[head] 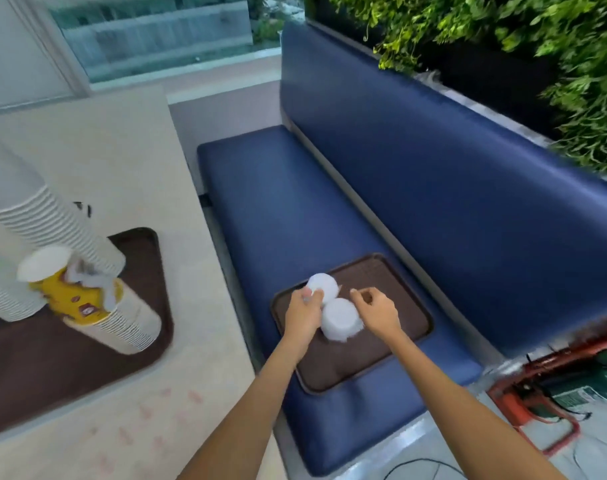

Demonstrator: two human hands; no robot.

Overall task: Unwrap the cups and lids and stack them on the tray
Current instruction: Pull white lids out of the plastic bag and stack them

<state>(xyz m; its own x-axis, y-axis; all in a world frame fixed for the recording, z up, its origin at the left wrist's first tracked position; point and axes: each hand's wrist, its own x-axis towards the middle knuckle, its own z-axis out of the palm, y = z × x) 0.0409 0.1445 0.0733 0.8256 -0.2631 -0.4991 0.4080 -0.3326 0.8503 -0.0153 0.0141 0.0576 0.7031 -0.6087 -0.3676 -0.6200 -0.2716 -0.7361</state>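
Both arms reach out; left hand (304,315) seemingly pinches lid stack (323,287).

From my seat only two forearms and two hands show. Left arm (246,407) enters from the bottom centre of the frame; right arm (458,389) enters from the bottom right. Both arms bare up to the frame edge: no sleeve or cuff in view. Left hand (304,315) and right hand (378,311), at centre frame, carry no gloves. No watch, band or ring that I can make out; motion blur softens the fingers (359,293), so fine detail is unreadable.
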